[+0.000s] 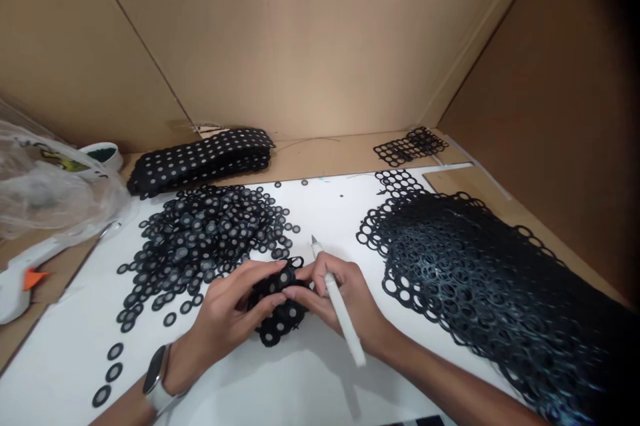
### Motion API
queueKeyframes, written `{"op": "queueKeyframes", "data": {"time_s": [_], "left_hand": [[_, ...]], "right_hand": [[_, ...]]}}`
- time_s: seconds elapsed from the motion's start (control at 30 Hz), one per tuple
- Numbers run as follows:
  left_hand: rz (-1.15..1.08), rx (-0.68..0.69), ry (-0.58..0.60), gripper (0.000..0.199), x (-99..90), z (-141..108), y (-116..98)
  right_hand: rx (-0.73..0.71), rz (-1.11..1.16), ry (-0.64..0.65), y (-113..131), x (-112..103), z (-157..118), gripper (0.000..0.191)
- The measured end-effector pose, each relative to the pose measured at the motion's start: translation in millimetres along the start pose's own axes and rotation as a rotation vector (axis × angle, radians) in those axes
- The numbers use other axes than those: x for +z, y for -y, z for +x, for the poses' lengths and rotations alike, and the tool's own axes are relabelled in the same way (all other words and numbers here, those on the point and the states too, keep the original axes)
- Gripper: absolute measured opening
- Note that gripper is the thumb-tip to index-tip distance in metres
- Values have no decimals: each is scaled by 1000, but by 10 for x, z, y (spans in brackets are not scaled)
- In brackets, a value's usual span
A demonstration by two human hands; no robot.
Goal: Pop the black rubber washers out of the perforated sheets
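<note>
So there's a white board (320,373) on a brown table (325,151), with tan walls (300,33) right behind and at the right. The left hand (227,309) and right hand (347,299) are together at lower center, pinching a black dotted strip (280,319); the right also grips a white pen (345,319). Ring piles (200,226) (480,279) crowd both sides, leaving bare white toward the bottom edge.

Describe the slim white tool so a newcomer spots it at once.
Start from the big white board and find the right hand above it. That hand holds the slim white tool, pen-shaped, dark tip pointing away from the person. The bulkier white tool at the far left has an orange part and lies unheld.
</note>
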State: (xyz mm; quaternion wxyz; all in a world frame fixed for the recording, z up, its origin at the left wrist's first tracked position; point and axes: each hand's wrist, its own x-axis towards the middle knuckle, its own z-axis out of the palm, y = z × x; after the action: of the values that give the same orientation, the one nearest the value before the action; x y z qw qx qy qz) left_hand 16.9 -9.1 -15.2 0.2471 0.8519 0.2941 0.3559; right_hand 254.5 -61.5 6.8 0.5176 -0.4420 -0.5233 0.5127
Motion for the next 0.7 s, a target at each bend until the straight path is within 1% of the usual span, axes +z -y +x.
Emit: {"op": "queueKeyframes", "data": {"time_s": [0.1,0.27,0.43,0.5,0.63,0.7], "left_hand": [[-11,24,20,46,-12,12,-13],[-3,20,-18,41,-43,41,-43],[-31,34,-48,34,17,59,-125],[-107,-33,-39,30,31,77,-169],[-330,-309,11,19,23,122,-229],[-424,-442,-6,25,12,135,-223]], "right_hand": [[-15,-45,37,21,-25,0,39],[-40,-59,94,34,-45,-6,32],[-173,-165,119,-15,-1,-37,32],[-222,-203,115,-32,16,-45,33],[-251,-209,108,-45,37,-42,35],[-230,-203,118,-45,41,-35,36]]}}
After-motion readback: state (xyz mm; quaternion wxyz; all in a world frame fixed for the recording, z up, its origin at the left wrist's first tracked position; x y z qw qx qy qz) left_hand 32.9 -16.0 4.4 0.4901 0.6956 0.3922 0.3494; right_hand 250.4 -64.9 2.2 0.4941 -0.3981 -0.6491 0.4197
